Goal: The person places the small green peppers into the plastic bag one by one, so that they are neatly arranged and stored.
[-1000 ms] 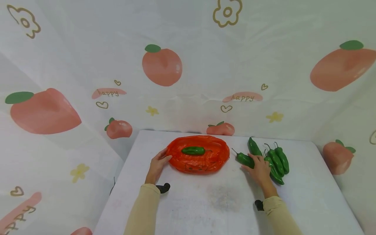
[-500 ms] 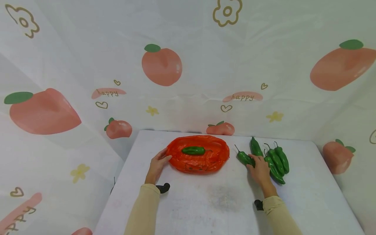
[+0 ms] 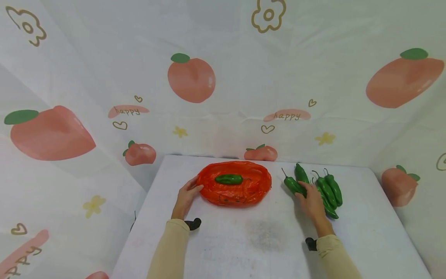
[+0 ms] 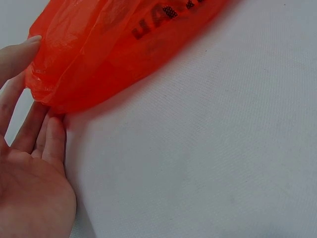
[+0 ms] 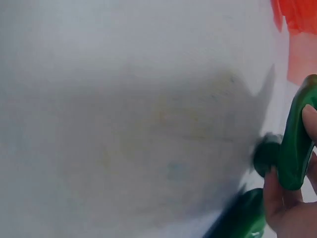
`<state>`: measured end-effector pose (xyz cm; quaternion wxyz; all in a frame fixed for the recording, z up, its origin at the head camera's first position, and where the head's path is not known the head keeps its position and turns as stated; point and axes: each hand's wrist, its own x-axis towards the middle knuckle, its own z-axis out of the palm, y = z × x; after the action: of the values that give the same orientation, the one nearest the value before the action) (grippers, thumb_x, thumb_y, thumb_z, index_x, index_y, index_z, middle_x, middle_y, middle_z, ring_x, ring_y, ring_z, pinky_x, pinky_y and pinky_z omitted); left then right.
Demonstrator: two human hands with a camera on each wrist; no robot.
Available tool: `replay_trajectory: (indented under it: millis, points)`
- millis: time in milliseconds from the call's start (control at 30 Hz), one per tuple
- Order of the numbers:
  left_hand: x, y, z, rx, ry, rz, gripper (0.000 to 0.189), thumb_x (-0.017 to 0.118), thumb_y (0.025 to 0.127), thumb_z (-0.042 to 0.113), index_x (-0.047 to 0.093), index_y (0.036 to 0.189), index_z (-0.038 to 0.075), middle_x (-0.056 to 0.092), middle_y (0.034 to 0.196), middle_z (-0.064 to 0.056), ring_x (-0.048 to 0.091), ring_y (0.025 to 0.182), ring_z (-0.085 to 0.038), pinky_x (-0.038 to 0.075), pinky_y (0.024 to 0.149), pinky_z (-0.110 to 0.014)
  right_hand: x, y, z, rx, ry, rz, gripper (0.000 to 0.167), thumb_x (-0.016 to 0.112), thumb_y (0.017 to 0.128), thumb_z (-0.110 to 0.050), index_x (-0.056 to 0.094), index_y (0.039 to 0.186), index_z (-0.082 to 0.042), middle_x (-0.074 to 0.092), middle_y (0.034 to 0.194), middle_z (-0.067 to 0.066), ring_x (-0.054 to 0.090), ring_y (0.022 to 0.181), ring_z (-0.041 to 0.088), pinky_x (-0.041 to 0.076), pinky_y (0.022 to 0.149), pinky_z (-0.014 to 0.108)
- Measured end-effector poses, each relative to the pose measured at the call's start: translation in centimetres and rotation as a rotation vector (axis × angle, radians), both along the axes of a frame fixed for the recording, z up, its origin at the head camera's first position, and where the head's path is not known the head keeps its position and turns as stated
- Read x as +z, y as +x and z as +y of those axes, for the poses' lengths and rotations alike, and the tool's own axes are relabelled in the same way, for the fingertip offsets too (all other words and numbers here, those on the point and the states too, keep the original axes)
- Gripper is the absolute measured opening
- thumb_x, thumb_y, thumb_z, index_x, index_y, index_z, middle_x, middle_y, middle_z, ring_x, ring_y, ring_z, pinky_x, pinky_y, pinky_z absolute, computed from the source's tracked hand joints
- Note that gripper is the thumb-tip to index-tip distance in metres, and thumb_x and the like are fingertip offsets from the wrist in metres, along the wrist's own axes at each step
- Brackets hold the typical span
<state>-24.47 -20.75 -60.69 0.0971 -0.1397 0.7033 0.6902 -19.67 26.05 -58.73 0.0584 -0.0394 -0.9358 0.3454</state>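
A red plastic bag (image 3: 233, 198), spread wide like a bowl, lies near the back of the table with one green chili pepper (image 3: 229, 179) inside. My left hand (image 3: 186, 195) holds the bag's left edge, the thumb over its side and the fingertips against it lower down, as the left wrist view shows. To the right of the bag, my right hand (image 3: 311, 201) grips another green chili pepper (image 3: 292, 185) between thumb and fingers. That pepper's long stem points up and left. In the right wrist view the gripped pepper (image 5: 295, 141) appears at the right edge.
Several more green chili peppers (image 3: 327, 192) lie side by side right of my right hand, partly covered by it. A single pepper (image 3: 301, 173) lies just behind the gripped one. The white table (image 3: 244, 248) meets a fruit-printed cloth wall (image 3: 223, 131) at the back.
My right hand has shifted slightly right with the gripped pepper, which has turned so its stem points more upward. The left hand and the bag stay where they were.
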Motion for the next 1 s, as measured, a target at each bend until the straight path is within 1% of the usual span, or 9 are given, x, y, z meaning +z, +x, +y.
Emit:
replay_trajectory:
  millis: [200, 333, 433, 533, 600, 700, 833, 900, 1000]
  points:
    - [0.2, 0.2, 0.0, 0.003, -0.007, 0.005, 0.057, 0.072, 0.096, 0.026, 0.053, 0.149, 0.028, 0.046, 0.159, -0.003, 0.042, 0.148, -0.027, 0.037, 0.123, -0.045, 0.9, -0.3, 0.3, 0.016, -0.024, 0.082, 0.047, 0.064, 0.097, -0.007, 0.051, 0.141, 0.006, 0.053, 0.133, 0.032, 0.050, 0.127, 0.051, 0.041, 0.107, 0.066]
    - [0.3, 0.2, 0.1, 0.004, -0.013, 0.002, 0.056, 0.072, 0.096, 0.026, 0.053, 0.149, 0.028, 0.047, 0.159, -0.002, 0.042, 0.148, -0.027, 0.037, 0.123, -0.045, 1.8, -0.4, 0.4, 0.027, -0.026, 0.097, 0.047, 0.066, 0.097, -0.007, 0.052, 0.140, 0.006, 0.055, 0.134, 0.033, 0.050, 0.128, 0.051, 0.041, 0.107, 0.067]
    - [0.3, 0.1, 0.1, 0.003, -0.017, 0.001, 0.056, 0.072, 0.096, 0.026, 0.053, 0.148, 0.028, 0.048, 0.158, -0.002, 0.042, 0.148, -0.026, 0.037, 0.124, -0.044, 2.7, -0.6, 0.4, 0.054, -0.020, 0.132, 0.046, 0.068, 0.095, -0.005, 0.054, 0.138, 0.006, 0.057, 0.134, 0.033, 0.051, 0.127, 0.051, 0.041, 0.105, 0.067]
    - [0.3, 0.0, 0.0, 0.002, -0.022, 0.000, 0.056, 0.071, 0.096, 0.027, 0.053, 0.149, 0.028, 0.047, 0.159, -0.002, 0.042, 0.149, -0.027, 0.036, 0.124, -0.045, 3.5, -0.9, 0.3, 0.091, -0.020, 0.182, 0.044, 0.069, 0.093, -0.003, 0.057, 0.135, 0.007, 0.058, 0.130, 0.033, 0.053, 0.124, 0.051, 0.043, 0.102, 0.066]
    - [0.2, 0.0, 0.0, 0.003, -0.024, -0.003, 0.056, 0.071, 0.096, 0.027, 0.053, 0.149, 0.029, 0.047, 0.159, -0.002, 0.042, 0.149, -0.027, 0.036, 0.124, -0.045, 4.1, -1.0, 0.3, 0.109, -0.023, 0.193, 0.044, 0.069, 0.093, -0.003, 0.057, 0.134, 0.007, 0.059, 0.130, 0.033, 0.054, 0.123, 0.050, 0.044, 0.101, 0.065]
    - [0.0, -0.1, -0.1, 0.001, -0.026, -0.009, 0.056, 0.071, 0.096, 0.027, 0.053, 0.149, 0.029, 0.046, 0.159, -0.002, 0.041, 0.148, -0.027, 0.036, 0.124, -0.045, 4.8, -1.3, 0.2, 0.119, -0.029, 0.169, 0.045, 0.069, 0.094, -0.004, 0.057, 0.136, 0.005, 0.058, 0.132, 0.031, 0.054, 0.125, 0.049, 0.044, 0.102, 0.064]
    - [-0.2, -0.1, -0.1, 0.001, -0.023, -0.014, 0.056, 0.072, 0.096, 0.027, 0.053, 0.149, 0.030, 0.046, 0.159, -0.002, 0.041, 0.148, -0.027, 0.037, 0.123, -0.045, 5.8, -1.6, 0.0, 0.113, -0.026, 0.072, 0.047, 0.067, 0.098, -0.012, 0.055, 0.141, 0.001, 0.054, 0.141, 0.030, 0.052, 0.129, 0.048, 0.045, 0.102, 0.064]
    - [-0.3, -0.1, -0.1, 0.003, -0.018, -0.013, 0.056, 0.072, 0.096, 0.027, 0.053, 0.149, 0.029, 0.046, 0.159, -0.002, 0.041, 0.149, -0.026, 0.037, 0.124, -0.045, 6.2, -1.8, -0.1, 0.110, -0.029, 0.026, 0.048, 0.066, 0.099, -0.017, 0.054, 0.143, -0.002, 0.054, 0.143, 0.028, 0.054, 0.126, 0.046, 0.049, 0.099, 0.063]
    - [-0.4, -0.2, -0.1, 0.009, -0.004, -0.003, 0.056, 0.072, 0.096, 0.025, 0.053, 0.149, 0.028, 0.047, 0.159, -0.002, 0.042, 0.148, -0.026, 0.037, 0.124, -0.044, 6.9, -2.2, -0.6, 0.116, -0.032, -0.004, 0.048, 0.067, 0.099, -0.022, 0.057, 0.142, -0.005, 0.058, 0.141, 0.025, 0.060, 0.119, 0.044, 0.054, 0.092, 0.058]
